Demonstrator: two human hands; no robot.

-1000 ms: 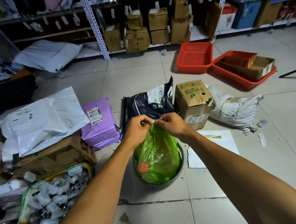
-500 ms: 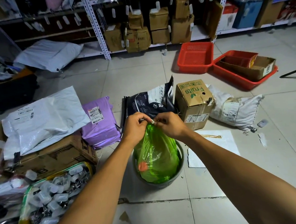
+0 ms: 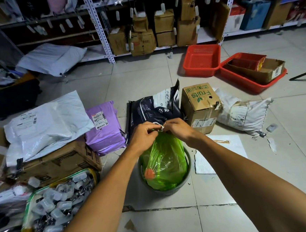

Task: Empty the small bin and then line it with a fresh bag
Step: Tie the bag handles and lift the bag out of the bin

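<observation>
1. So far, my left hand (image 3: 144, 134) and my right hand (image 3: 176, 130) meet just above the small bin (image 3: 188, 175), and both have their fingers curled, pinching the gathered neck of the green bag (image 3: 164, 162).

2. My fingertips work at something small and pale at the bag's mouth; it could be a tie or a twist of the plastic itself, but it is too small for me to tell which.

3. Meanwhile the green bag sits inside the bin, its body bulging up over the rim, with something orange showing through the plastic low on its left side.

4. As for the bin, it stands on the tiled floor (image 3: 219, 220) straight in front of me, near a dark pet-food sack (image 3: 153, 108) and a cardboard box marked "Fruits" (image 3: 200, 107) on its far side.

5. By my judgement the first part of the job is only begun: the full bag is gathered at the top but not yet lifted out, so the bin is not yet emptied.

6. Left to do, as I see it: finish closing the neck, pull the bag clear of the bin and set it aside.

7. After that comes the lining. I see no fresh bag anywhere in view, so I would have to find one first, then open it and fold its edge over the rim.
</observation>
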